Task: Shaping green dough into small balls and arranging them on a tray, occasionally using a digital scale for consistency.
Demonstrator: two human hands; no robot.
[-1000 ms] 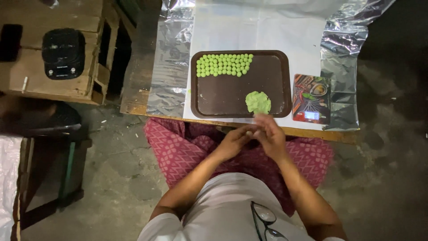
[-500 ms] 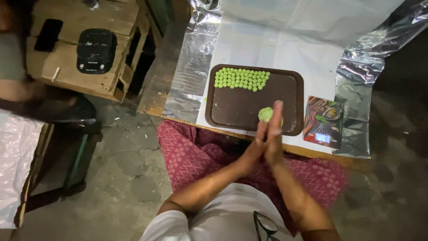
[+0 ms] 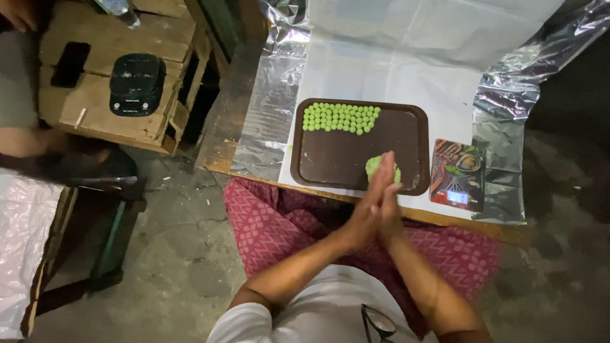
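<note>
The green dough lump (image 3: 376,166) is sitting on the brown tray (image 3: 330,159), at the tray's near edge and toward its right end, partly hidden behind the fingertips. It looks soft and light — a pliable, slightly tacky mass that would dent under any firm squeeze, so it is best taken with a gentle pinch from the top or sides, pulling off only a small piece. The small green balls (image 3: 340,118) are lying in tight rows at the tray's far-left corner, well apart from the lump; they appear just as soft and would likely flatten or stick together if pressed.

The left hand (image 3: 367,213) and the right hand (image 3: 389,209) are pressing flat together, palm to palm, fingers straight and pointing toward the tray, hovering just over its near edge and in front of the lump. Whether a bit of dough is sitting between the palms cannot be told — nothing green is showing at their seam. Neither hand is touching the tray or the lump.

The tray is resting on white paper (image 3: 394,70) spread over foil on the counter (image 3: 219,149). Just right of the tray a small patterned kitchen scale (image 3: 457,173) is lying. Well to the left of the tray, a wooden crate (image 3: 95,101) is carrying a black scale (image 3: 133,84) and a dark phone (image 3: 68,63).
</note>
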